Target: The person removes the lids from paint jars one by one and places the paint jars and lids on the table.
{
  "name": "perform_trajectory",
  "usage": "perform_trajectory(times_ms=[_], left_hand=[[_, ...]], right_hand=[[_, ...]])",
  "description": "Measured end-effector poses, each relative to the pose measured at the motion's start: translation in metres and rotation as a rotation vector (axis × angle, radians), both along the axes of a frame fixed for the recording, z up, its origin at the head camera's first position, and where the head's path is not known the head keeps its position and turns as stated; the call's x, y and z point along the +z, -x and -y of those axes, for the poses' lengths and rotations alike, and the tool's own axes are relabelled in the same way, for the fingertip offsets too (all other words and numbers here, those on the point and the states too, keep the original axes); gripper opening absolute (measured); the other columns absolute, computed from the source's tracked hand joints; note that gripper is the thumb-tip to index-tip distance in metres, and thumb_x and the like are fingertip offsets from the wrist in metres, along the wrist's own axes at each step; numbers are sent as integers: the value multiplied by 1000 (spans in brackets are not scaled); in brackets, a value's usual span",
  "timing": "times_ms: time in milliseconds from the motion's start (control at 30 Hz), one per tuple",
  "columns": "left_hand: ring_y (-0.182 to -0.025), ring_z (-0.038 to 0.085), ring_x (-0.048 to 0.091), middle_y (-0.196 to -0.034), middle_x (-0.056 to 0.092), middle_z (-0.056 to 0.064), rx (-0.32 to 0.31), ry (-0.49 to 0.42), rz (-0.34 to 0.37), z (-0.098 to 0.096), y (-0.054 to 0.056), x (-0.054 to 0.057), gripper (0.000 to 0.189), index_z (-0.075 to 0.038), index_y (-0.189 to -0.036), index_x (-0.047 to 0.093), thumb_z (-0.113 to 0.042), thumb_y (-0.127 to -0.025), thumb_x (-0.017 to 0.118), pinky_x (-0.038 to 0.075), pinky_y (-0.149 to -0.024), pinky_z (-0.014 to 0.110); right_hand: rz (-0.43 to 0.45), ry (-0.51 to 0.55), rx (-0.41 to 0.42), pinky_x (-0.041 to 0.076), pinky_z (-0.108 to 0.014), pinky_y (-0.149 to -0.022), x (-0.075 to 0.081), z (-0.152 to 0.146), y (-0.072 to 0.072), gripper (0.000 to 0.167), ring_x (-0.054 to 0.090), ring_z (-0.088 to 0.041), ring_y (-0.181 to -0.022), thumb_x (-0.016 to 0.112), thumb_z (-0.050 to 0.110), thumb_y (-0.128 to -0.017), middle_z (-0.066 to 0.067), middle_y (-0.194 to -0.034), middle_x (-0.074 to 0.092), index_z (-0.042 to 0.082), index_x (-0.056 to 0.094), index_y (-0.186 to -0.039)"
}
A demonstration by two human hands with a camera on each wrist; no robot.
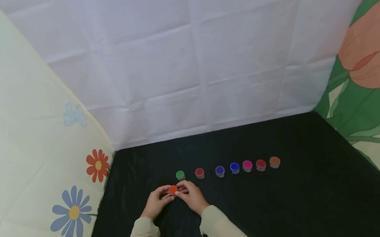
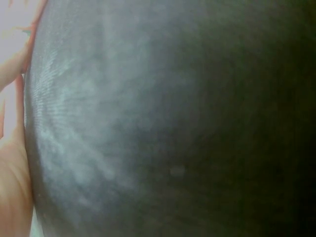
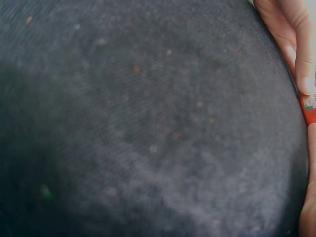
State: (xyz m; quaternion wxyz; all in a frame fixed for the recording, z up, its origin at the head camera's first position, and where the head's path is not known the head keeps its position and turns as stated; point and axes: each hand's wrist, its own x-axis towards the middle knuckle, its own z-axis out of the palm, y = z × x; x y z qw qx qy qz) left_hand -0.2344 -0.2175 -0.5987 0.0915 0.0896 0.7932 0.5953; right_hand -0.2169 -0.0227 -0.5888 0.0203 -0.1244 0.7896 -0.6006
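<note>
Both hands hold one small tub with an orange-red lid (image 1: 172, 190), low over the black cloth. My left hand (image 1: 155, 202) grips it from the left side, thumb and fingers meeting at its edge. From the right, the thumb and fingers of my right hand (image 1: 192, 197) pinch it as well. At the right edge of the right wrist view, the tub (image 3: 309, 111) shows an orange-red side with a small printed label between fingertips. Only part of the left hand (image 2: 14, 163) appears in the left wrist view. A green-lidded tub (image 1: 180, 175) stands just beyond the fingers.
A red-lidded tub (image 1: 199, 173) stands right of the green one. Farther right is a row: purple (image 1: 220, 171), blue (image 1: 234, 167), pink (image 1: 247, 166), red (image 1: 261, 165) and orange (image 1: 274, 162) lids. A white cloth (image 1: 199, 74) hangs behind the black-covered table (image 1: 291, 208).
</note>
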Motion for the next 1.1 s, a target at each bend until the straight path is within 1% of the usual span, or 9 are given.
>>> perform_trajectory(times_ms=[133, 267, 433, 533, 667, 767, 833, 933, 1100], left_hand=[[-108, 29, 68, -115, 69, 18, 0, -3, 8, 0, -1, 1, 41, 9, -124, 63, -1, -87, 78, 54, -91, 26], [-109, 27, 68, -116, 69, 18, -2, 3, 15, 0, -1, 2, 41, 9, -125, 63, -2, -88, 78, 54, -91, 26], [-109, 29, 68, -117, 68, 19, -6, 15, 3, 0, 0, 3, 42, 8, -124, 63, -3, -87, 78, 55, -91, 27], [-108, 29, 68, -117, 68, 19, -7, 19, -2, 0, 0, 2, 42, 8, -124, 63, -3, -87, 79, 55, -91, 27], [-108, 28, 68, -116, 69, 19, -6, 12, -2, 1, 0, 1, 42, 8, -124, 63, -3, -87, 79, 55, -91, 26], [-108, 28, 68, -116, 69, 19, -6, 4, -4, 1, 0, 1, 41, 9, -123, 63, -2, -87, 78, 54, -91, 26], [-108, 28, 68, -116, 69, 19, -4, -1, 3, 0, 1, 1, 41, 9, -124, 63, -1, -87, 78, 54, -91, 25], [-108, 28, 68, -116, 69, 19, -3, -2, 7, 0, 0, 2, 41, 9, -124, 63, -1, -87, 78, 55, -90, 26], [-108, 29, 68, -116, 69, 18, 1, -2, 15, -1, -1, 4, 40, 8, -124, 63, -1, -87, 78, 55, -90, 27]], right_hand=[[-24, -30, -2, 54, -34, -87, -1, 0, 0, 21, 63, -21, -95, 67, 16, -99, -5, -103, 62, 5, 68, -117], [-38, -39, 4, 54, -32, -87, -2, -1, 0, 27, 63, -19, -94, 66, 18, -100, -5, -102, 63, 5, 70, -123], [-43, -23, 24, 55, -33, -90, -2, -2, 0, 34, 64, -21, -98, 67, 18, -99, -8, -108, 63, 4, 68, -130], [-42, -26, 27, 55, -35, -91, -1, -2, 0, 35, 64, -23, -100, 67, 18, -99, -9, -109, 63, 4, 67, -131], [-24, -31, 21, 55, -37, -89, -1, 0, 1, 29, 64, -24, -98, 67, 16, -99, -10, -107, 62, 3, 66, -125], [-2, -19, 17, 54, -37, -87, -1, 0, 1, 21, 63, -23, -97, 67, 16, -99, -10, -106, 62, 4, 63, -116], [8, -9, 15, 54, -36, -87, 0, 0, 1, 18, 63, -22, -97, 67, 16, -99, -9, -106, 62, 6, 63, -113], [-6, -13, 12, 53, -35, -87, 0, 0, 1, 16, 62, -22, -95, 66, 18, -100, -7, -103, 62, 6, 64, -112], [-35, -32, 8, 54, -35, -87, 0, 0, 0, 19, 61, -20, -93, 66, 19, -100, -3, -99, 61, 7, 68, -115]])
